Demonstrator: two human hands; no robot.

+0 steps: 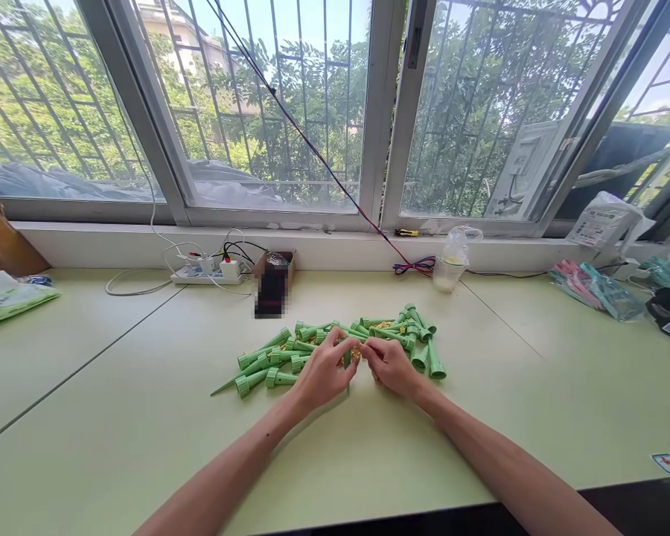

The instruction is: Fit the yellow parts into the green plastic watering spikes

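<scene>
My left hand (328, 365) is closed around a green plastic watering spike (347, 359), which stands roughly upright with its thin end down. Close against it, my right hand (389, 363) has its fingers pinched together near the spike's upper end. Whatever sits between those fingertips is too small and covered to make out. Around both hands lies a loose pile of green watering spikes (279, 357) with ribbed caps and long tapered bodies. Small yellow pieces (384, 324) are scattered among them, partly hidden by the spikes and my fingers.
Behind the pile stand a small box (276, 279), partly pixelated, and a power strip (208, 277) with cables. A plastic cup (448, 272) in a bag is at the back right. Bagged items (597, 286) lie farther right. The pale green table (145, 447) ends at the front edge.
</scene>
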